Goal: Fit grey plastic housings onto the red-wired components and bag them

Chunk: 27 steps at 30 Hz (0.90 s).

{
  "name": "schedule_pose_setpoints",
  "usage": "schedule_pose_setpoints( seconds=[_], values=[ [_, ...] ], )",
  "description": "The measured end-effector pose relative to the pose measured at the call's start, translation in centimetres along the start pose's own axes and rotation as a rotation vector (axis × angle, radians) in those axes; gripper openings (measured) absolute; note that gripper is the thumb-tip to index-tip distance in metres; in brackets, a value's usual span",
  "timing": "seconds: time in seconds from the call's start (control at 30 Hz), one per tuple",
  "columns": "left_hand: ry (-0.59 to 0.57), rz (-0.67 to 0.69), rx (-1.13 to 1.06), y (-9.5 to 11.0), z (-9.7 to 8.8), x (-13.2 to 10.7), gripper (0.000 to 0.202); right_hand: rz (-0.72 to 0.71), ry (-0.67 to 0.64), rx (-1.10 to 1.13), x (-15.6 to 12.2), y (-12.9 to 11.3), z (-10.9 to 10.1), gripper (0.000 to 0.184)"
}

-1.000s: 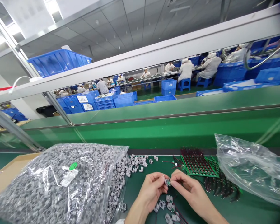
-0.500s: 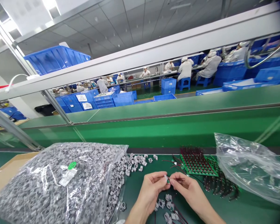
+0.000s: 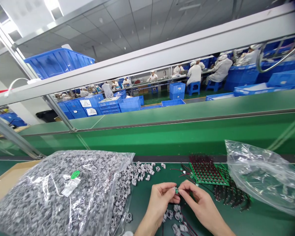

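Observation:
In the middle of the bench, the fingertips of my left hand (image 3: 158,203) pinch a small grey plastic holder, mostly hidden by the fingers. My right hand (image 3: 200,201) meets it there, thumb and forefinger closed on a tiny green circuit board (image 3: 176,190) at the holder. Whether the board sits inside the holder I cannot tell. Below my hands lie several grey holders (image 3: 179,216), some with dark red wires. Beyond my right hand is a green panel of small circuit boards (image 3: 207,173) with dark red wires standing on it.
A large clear bag of grey holders (image 3: 64,193) fills the left side, with loose holders (image 3: 144,168) spilling from it. At right lie wired boards (image 3: 232,195) and a crumpled clear bag (image 3: 263,180). A blue bin (image 3: 60,62) sits on the rail overhead. People in white work far behind.
My right fingers have shifted slightly at the piece, and more of the green board shows between the fingertips. Both hands stay in nearly the same place.

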<state>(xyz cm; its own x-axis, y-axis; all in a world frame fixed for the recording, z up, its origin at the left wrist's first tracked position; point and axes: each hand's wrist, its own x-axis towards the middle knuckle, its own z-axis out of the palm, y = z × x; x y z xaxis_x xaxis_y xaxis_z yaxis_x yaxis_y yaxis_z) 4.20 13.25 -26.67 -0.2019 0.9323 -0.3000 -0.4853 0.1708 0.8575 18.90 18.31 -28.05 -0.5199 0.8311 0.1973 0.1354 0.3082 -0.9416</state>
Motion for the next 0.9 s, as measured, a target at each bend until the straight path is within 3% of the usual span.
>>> schedule_pose_setpoints(
  seconds=[0.23, 0.33, 0.47, 0.6, 0.73, 0.9],
  values=[
    [-0.028, 0.057, 0.071, -0.4, 0.1, 0.1, 0.065, -0.194, 0.112, -0.112, -0.2, 0.8, 0.5, 0.022],
    [-0.028, 0.07, 0.122, -0.6, -0.1, 0.3, 0.063, -0.245, 0.1, -0.175, -0.4, 0.6, 0.5, 0.019],
    [-0.059, 0.096, 0.258, -0.8, -0.3, 0.4, 0.046, -0.185, 0.018, -0.197, -0.3, 0.2, 0.2, 0.017],
    [-0.074, 0.251, 0.603, -0.6, -0.3, -0.3, 0.024, -0.074, -0.038, -0.172, -0.3, 0.2, 0.1, 0.018],
    [-0.04, 0.333, 0.859, -0.1, -0.2, -1.0, 0.027, -0.074, -0.041, -0.169, -0.5, 0.1, 0.3, 0.019],
    [-0.039, 0.332, 0.897, 0.0, -0.3, -1.0, 0.028, -0.134, -0.027, -0.209, -0.6, 0.1, 0.8, 0.017]
  ],
)
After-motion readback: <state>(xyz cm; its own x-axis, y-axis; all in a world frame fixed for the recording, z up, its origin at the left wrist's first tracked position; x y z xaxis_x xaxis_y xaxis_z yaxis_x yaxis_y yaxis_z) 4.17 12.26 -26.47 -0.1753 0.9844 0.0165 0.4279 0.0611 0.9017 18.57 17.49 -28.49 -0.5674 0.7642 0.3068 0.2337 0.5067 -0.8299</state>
